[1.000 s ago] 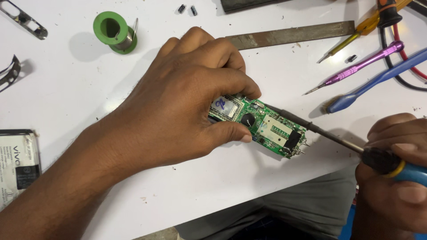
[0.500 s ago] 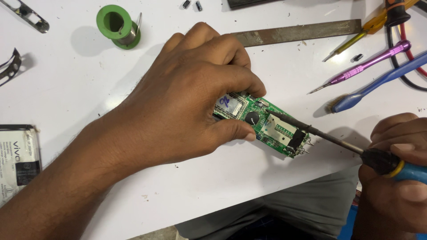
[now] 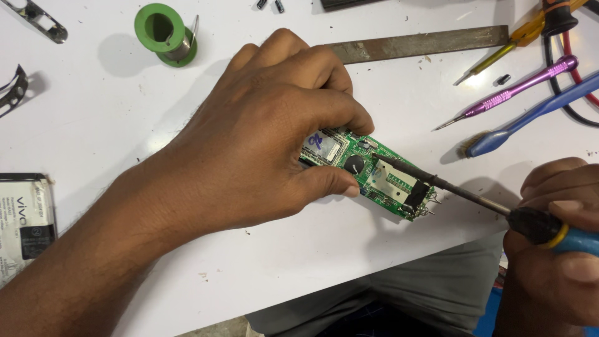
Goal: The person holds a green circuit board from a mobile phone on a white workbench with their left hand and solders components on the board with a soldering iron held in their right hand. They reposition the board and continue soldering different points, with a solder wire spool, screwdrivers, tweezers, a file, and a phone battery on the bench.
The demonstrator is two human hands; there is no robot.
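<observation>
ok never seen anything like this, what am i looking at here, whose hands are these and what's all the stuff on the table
The view comes from a camera worn on a person's head, looking down at their own two hands over a white table. The left hand pins down a small green circuit board. The right hand grips a soldering iron, its tip resting on the board. Around them lie a green spool of solder wire, a metal ruler, a purple screwdriver, a blue-handled brush and a flat battery.
</observation>
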